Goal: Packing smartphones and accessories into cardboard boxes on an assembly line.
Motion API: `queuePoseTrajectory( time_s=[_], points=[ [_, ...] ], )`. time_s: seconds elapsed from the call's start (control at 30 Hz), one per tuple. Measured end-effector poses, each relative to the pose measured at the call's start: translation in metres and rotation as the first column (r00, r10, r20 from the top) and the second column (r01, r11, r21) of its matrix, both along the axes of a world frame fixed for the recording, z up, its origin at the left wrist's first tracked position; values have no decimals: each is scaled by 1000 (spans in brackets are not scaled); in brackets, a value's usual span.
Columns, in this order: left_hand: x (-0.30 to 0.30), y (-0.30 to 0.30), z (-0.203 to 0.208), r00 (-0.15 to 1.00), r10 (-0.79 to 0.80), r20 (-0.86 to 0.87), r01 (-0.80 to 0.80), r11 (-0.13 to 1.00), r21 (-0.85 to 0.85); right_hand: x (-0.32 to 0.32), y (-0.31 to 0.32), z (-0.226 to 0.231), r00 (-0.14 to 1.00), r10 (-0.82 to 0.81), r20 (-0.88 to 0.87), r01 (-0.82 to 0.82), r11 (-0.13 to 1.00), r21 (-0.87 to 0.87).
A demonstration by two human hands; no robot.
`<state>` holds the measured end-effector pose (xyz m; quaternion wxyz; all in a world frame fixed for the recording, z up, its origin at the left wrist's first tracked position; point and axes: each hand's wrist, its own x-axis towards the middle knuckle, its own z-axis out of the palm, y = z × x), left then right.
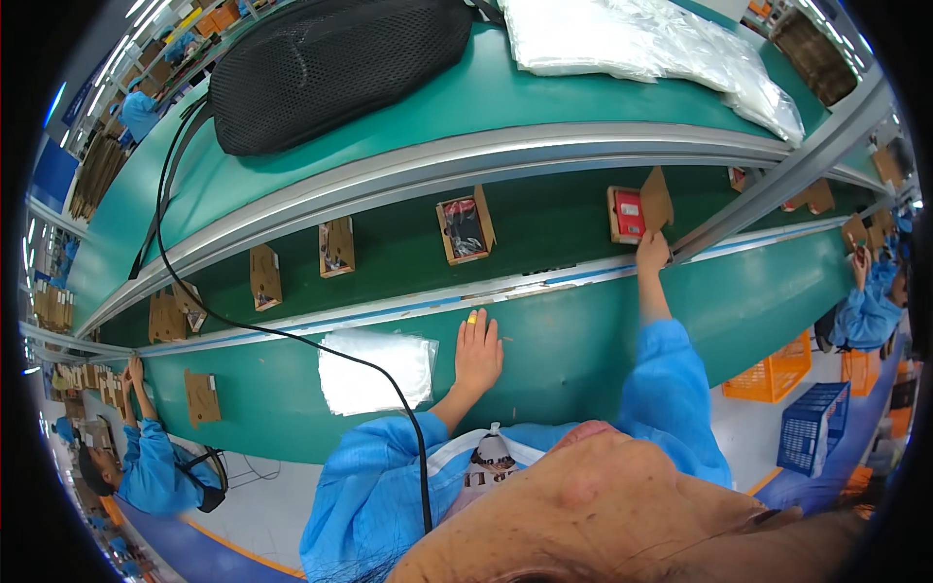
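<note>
My left hand point(478, 355) lies flat on the green worktable point(554, 350), fingers stretched out and nothing held. One of its fingers wears a yellow cover. To its left rests a stack of clear plastic bags point(377, 373). My right arm reaches forward across the conveyor's edge. At its end my right hand point(653, 255) grips the near edge of an open cardboard box point(658, 202), by the raised lid; its fingertips are partly hidden. Inside that box sits a red packet point(628, 211). Further left on the belt stands another open box point(466, 229) with a dark, bagged item in it.
More cardboard boxes point(264, 277) line the green belt. Above it, a metal rail point(418, 175) and a slanting post point(777, 175) frame the belt. A black mesh bag point(340, 73) and plastic bags point(641, 44) lie on the upper shelf. A black cable point(292, 337) hangs across. Co-workers sit on both sides.
</note>
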<state>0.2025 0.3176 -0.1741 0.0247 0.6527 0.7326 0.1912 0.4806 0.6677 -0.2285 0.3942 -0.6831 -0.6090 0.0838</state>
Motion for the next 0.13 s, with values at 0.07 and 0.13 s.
queuePoseTrajectory(
  time_s=[0.07, 0.13],
  points=[
    [-3, -4, -4, 1000, 21, -16, -21, 1000, 12, -7, -37, 11, 748, -24, -663, -138, 972, -191],
    [-5, -18, -6, 997, 71, -29, -70, 997, 22, -28, -81, 57, 469, -124, -874, -313, 902, -296]
  ],
)
